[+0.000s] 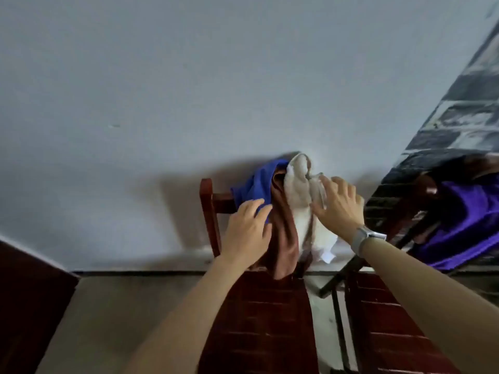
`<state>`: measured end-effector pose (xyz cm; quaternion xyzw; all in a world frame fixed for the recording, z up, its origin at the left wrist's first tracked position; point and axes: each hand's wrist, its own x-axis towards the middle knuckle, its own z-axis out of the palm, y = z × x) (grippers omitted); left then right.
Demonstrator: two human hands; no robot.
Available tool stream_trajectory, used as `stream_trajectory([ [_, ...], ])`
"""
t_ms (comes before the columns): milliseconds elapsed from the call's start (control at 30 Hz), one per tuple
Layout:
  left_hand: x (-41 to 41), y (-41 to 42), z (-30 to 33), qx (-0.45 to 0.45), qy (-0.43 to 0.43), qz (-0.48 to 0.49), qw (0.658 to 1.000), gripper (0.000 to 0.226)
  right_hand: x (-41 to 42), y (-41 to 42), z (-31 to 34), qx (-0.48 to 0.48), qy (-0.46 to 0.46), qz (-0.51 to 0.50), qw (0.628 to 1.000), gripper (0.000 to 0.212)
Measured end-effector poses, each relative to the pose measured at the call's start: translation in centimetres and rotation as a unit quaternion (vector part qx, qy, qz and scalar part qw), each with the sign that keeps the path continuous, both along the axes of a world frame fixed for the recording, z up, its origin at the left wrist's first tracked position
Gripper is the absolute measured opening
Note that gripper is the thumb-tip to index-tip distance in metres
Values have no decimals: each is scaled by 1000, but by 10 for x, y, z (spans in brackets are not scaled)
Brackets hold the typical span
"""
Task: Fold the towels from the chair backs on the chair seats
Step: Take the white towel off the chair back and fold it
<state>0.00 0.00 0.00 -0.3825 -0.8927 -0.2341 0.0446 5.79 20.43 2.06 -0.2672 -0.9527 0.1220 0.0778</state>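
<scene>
Three towels hang bunched over the back of a wooden chair (206,211) that stands against a pale wall (162,90): a blue towel (253,184) to the left, a brown towel (282,233) in the middle, a white towel (298,195) to the right; left hand (247,233), fingers relaxed and slightly spread, rests on the blue and brown cloth; right hand (337,203), a watch (363,237) on its wrist, pinches a fold of the white towel between thumb and fingers; slatted chair seat (259,319) lies below; a second chair (391,333) at right carries a purple towel (464,220).
</scene>
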Motion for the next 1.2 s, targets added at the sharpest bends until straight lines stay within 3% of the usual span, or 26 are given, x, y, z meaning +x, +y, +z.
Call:
stream_trajectory([
  [100, -16, 26, 3, -55, 37, -52, 996, 48, -5, 4, -5, 46, -67, 5, 997, 47],
  [167, -24, 38, -1, -111, 9, -56, 992, 51, -5, 5, -10, 68, -65, 12, 995, 38],
  [333, -33, 38, -11, -121, 23, -42, 992, 48, -1, 12, 6, 8, 57, -39, 998, 25],
  [467, -38, 42, -4, -117, 7, -32, 993, 44, 28, 19, 37, -26, 184, -101, 977, 23],
  [567, -37, 47, 0, -109, -19, -19, 994, 42, 60, 31, 61, -36, 264, -168, 949, 22],
  [700, -32, 56, 9, -154, -42, 0, 987, 43, 108, 45, 85, -86, 409, -296, 859, 23],
  [767, -29, 61, 13, -169, -54, 11, 984, 44, 132, 45, 84, -98, 440, -318, 834, 21],
  [933, 0, 72, 17, -114, -2, 48, 992, 40, 170, 35, 39, -189, 306, -210, 909, 14],
  [1033, 35, 74, 10, 5, 35, -68, 997, 39, 186, 29, 18, -231, 263, -181, 919, 15],
  [1100, 65, 76, 3, 57, -53, -154, 985, 42, 197, 26, 15, -255, 223, -130, 932, 17],
  [1200, 108, 77, -5, 58, -259, -173, 948, 64, 215, 21, 25, -303, 156, -32, 940, 23],
])
